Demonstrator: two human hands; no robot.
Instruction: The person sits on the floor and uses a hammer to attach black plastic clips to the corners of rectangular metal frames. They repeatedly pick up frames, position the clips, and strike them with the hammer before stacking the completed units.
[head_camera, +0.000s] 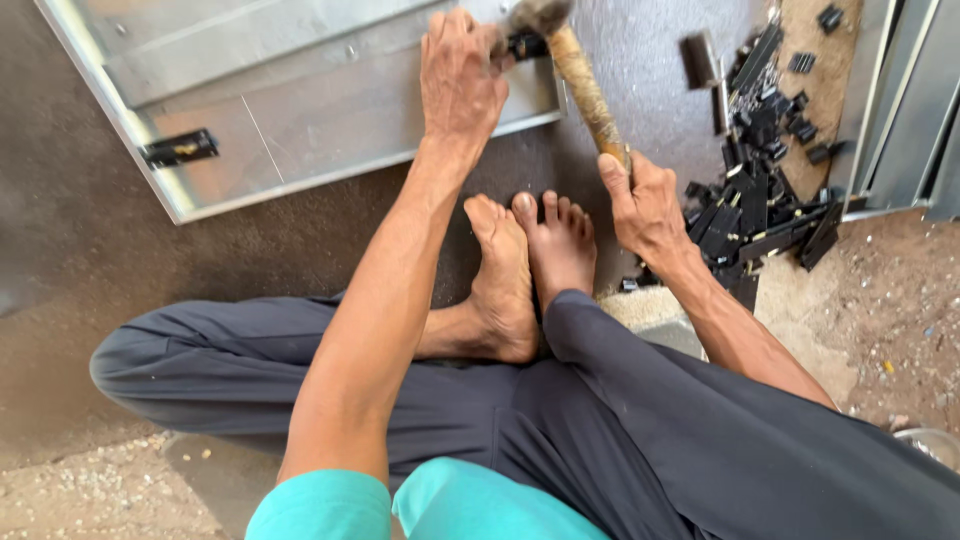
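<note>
Gripping a wooden-handled hammer (578, 75) near the end of its handle, the right hand (645, 205) holds its head over a small black fitting (527, 46) on the sheet-metal panel (300, 120). The left hand (460, 75) presses flat beside that fitting, fingers pinching it. A pile of black metal fittings (760, 200) lies nearby to the right.

1. Silvery grey metal panel (300, 110), upper left of the frame.
2. Black clip (179, 148) on it.
3. Tan, mottled hammer handle (585, 90), top centre.
4. Black small parts (760, 200), heaped upper right.
5. Dark grey trousers (620, 430); teal shirt (400, 505), bottom.
</note>
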